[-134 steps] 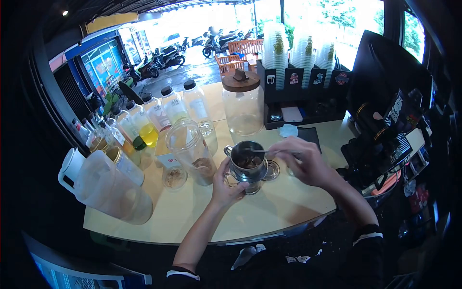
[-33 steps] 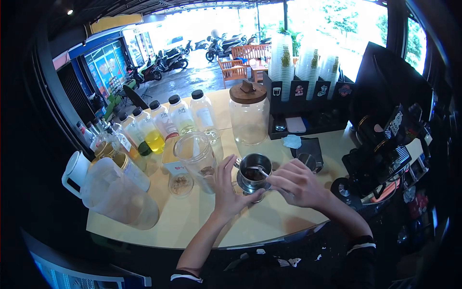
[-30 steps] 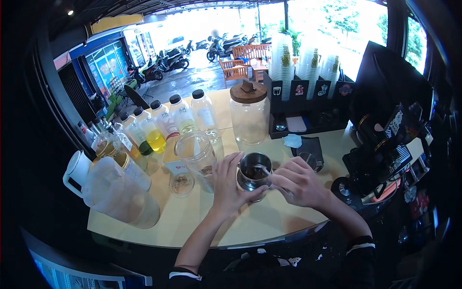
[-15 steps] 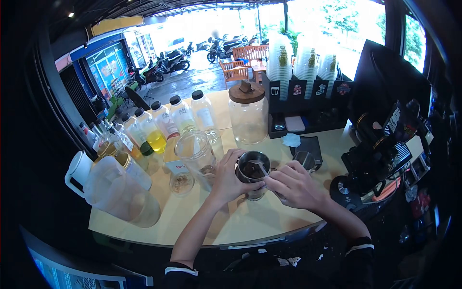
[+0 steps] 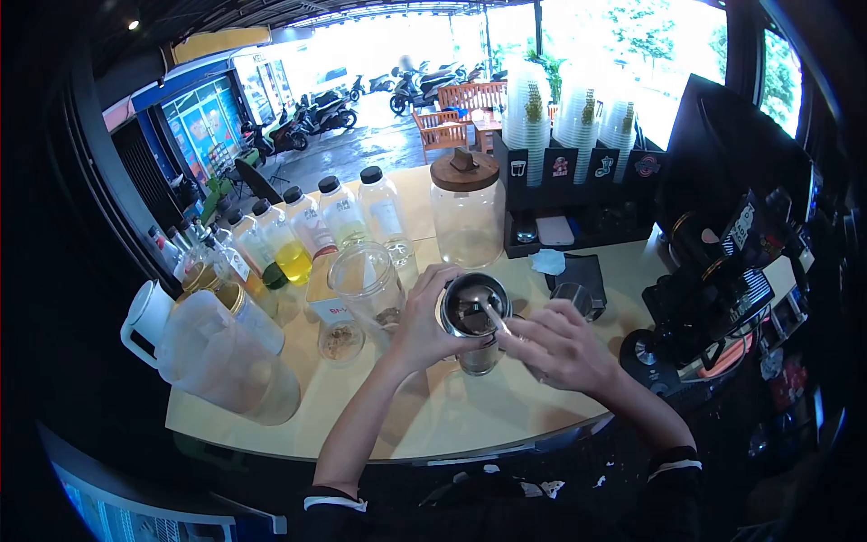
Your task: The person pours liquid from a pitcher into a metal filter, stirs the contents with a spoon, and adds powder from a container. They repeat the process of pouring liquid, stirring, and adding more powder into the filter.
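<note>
My left hand (image 5: 424,327) is wrapped round the side of a metal cup (image 5: 476,307), thumb along its lower edge. Dark contents or a dark interior show inside the cup. In my right hand (image 5: 564,348), slightly blurred, is the handle of a spoon-like utensil (image 5: 492,316) that reaches into the cup. Just below the cup stands another shiny metal vessel (image 5: 479,361), partly hidden. An open clear jar (image 5: 366,280) stands left of my left hand, and a small round dish (image 5: 341,343) with crumbly bits lies beside it.
Bottles with black caps (image 5: 339,212), a large pitcher (image 5: 230,361) and small bottles are on the left. A wooden-lidded jar (image 5: 468,217) stands behind the cup. Stacked plastic cups (image 5: 528,117), a small glass (image 5: 573,298) and a black machine (image 5: 704,280) are right.
The metal cup has tilted slightly, showing more of its inside. The utensil has shifted within it, and my right hand has moved slightly to the right.
</note>
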Motion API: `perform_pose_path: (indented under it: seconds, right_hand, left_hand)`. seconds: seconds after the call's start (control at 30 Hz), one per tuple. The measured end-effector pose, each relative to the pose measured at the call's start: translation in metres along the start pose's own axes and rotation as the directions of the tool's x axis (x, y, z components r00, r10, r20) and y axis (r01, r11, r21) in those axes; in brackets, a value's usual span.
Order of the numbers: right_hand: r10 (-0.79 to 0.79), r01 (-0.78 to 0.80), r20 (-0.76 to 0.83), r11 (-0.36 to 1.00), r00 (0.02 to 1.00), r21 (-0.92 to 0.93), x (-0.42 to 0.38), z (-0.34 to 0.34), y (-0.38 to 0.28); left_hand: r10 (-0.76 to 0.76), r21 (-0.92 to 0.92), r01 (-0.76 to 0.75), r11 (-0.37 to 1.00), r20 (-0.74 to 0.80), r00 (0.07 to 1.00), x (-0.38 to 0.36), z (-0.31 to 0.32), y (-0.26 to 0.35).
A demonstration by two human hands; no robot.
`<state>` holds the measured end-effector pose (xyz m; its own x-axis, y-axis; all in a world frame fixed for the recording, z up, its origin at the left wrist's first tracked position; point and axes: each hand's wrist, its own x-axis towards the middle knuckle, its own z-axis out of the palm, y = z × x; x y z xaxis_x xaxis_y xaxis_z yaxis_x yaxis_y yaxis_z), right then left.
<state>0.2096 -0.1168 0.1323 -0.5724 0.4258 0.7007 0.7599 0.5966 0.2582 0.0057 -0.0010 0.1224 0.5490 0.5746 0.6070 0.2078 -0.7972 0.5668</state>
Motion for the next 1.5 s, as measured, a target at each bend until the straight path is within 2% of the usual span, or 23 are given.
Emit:
perform_pose_path:
  seconds: [0.07, 0.17, 0.3, 0.37, 0.43, 0.5, 0.57, 0.63, 0.8, 0.87, 0.97, 1.1, 1.17, 1.23, 1.3, 1.43, 1.5]
  right_hand:
    - [-0.042, 0.042, -0.006, 0.985, 0.999, 0.166, -0.001, 0.002, -0.004]
    - [0.010, 0.000, -0.098, 0.995, 0.995, 0.101, -0.002, -0.002, 0.002]
    - [0.048, -0.042, -0.055, 0.994, 0.997, 0.099, -0.001, -0.006, 0.005]
    - [-0.002, 0.018, -0.059, 0.964, 0.998, 0.265, 0.000, -0.004, 0.000]
    - [0.004, 0.014, -0.070, 0.966, 0.998, 0.258, 0.003, -0.008, 0.003]
    - [0.045, -0.036, -0.088, 0.993, 0.995, 0.111, 0.003, -0.012, 0.009]
    - [0.065, -0.053, -0.078, 0.988, 0.995, 0.144, 0.002, -0.009, 0.010]
    - [0.041, -0.008, -0.086, 0.933, 0.995, 0.361, 0.002, -0.006, 0.008]
    - [0.138, -0.100, -0.083, 0.929, 0.987, 0.357, 0.007, -0.013, 0.011]
    - [0.258, -0.214, 0.002, 0.798, 0.966, 0.564, 0.008, -0.013, 0.011]
    - [0.262, -0.251, 0.079, 0.732, 0.962, 0.633, 0.009, -0.017, 0.013]
    - [0.352, -0.304, 0.061, 0.695, 0.934, 0.652, 0.015, -0.020, 0.022]
    - [0.356, -0.372, 0.185, 0.581, 0.916, 0.724, 0.016, -0.020, 0.028]
    - [0.344, -0.364, 0.196, 0.539, 0.918, 0.760, 0.014, -0.018, 0.034]
    - [0.341, -0.374, 0.233, 0.439, 0.911, 0.817, 0.012, -0.018, 0.040]
    - [0.369, -0.383, 0.226, 0.435, 0.901, 0.815, 0.021, -0.017, 0.042]
    - [0.323, -0.479, 0.403, 0.202, 0.856, 0.854, 0.022, -0.020, 0.048]
  left_hand:
    - [0.019, -0.004, -0.019, 1.000, 0.017, 1.000, 0.002, -0.003, -0.005]
    - [0.083, -0.003, -0.083, 0.997, 0.047, 0.995, 0.004, -0.006, -0.008]
    - [0.130, -0.033, -0.128, 0.991, 0.056, 0.990, 0.008, -0.010, -0.008]
    - [0.135, -0.043, -0.133, 0.990, 0.069, 0.988, 0.010, -0.013, -0.009]
    - [0.169, -0.074, -0.163, 0.984, 0.089, 0.982, 0.011, -0.015, -0.007]
    - [0.176, -0.087, -0.168, 0.982, 0.097, 0.980, 0.012, -0.016, -0.005]
    - [0.183, -0.097, -0.173, 0.980, 0.101, 0.978, 0.013, -0.017, -0.005]
    - [0.179, -0.096, -0.169, 0.981, 0.105, 0.978, 0.014, -0.016, -0.007]
    - [0.200, -0.091, -0.189, 0.978, 0.124, 0.972, 0.015, -0.018, -0.006]
    - [0.205, -0.072, -0.196, 0.978, 0.140, 0.969, 0.017, -0.020, -0.005]
    - [0.213, -0.067, -0.205, 0.976, 0.143, 0.967, 0.019, -0.022, -0.004]
    - [0.184, -0.075, -0.173, 0.982, 0.183, 0.966, 0.018, -0.023, -0.003]
    - [0.173, -0.083, -0.160, 0.984, 0.197, 0.965, 0.018, -0.022, -0.004]
    - [0.180, -0.044, -0.175, 0.984, 0.209, 0.961, 0.019, -0.024, -0.004]
    - [0.176, -0.038, -0.171, 0.984, 0.210, 0.962, 0.018, -0.025, -0.004]
    - [0.196, 0.000, -0.202, 0.979, 0.236, 0.952, 0.020, -0.025, -0.001]
    - [0.194, 0.013, -0.203, 0.979, 0.232, 0.953, 0.020, -0.027, -0.002]
